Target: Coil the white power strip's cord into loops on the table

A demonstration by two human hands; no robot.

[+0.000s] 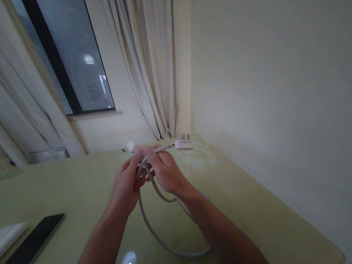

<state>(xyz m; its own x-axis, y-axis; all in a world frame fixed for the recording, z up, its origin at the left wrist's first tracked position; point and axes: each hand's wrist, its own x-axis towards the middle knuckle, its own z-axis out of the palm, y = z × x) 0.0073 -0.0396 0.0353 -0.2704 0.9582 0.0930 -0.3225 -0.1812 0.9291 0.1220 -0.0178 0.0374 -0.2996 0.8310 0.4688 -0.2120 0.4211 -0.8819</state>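
A pale grey power cord (153, 231) hangs in loose loops from both hands above the table. My left hand (126, 179) is closed around the cord, and a blurred white end piece (131, 146) pokes out above its fingertips. My right hand (167, 168) pinches the cord close beside the left one, the fingers of the two hands nearly meeting. To the right of the right hand, a white plug (183, 144) with its metal prongs pointing up sticks out on a short length of cord. Part of the loop is hidden behind my right forearm.
The glossy yellow-green table (82, 183) reflects ceiling lights. On its left lie a black flat slab (29, 251) and a white long object (2, 243). A bare wall (281, 92) borders the right side. Curtains (150, 57) and a window (74, 50) stand behind.
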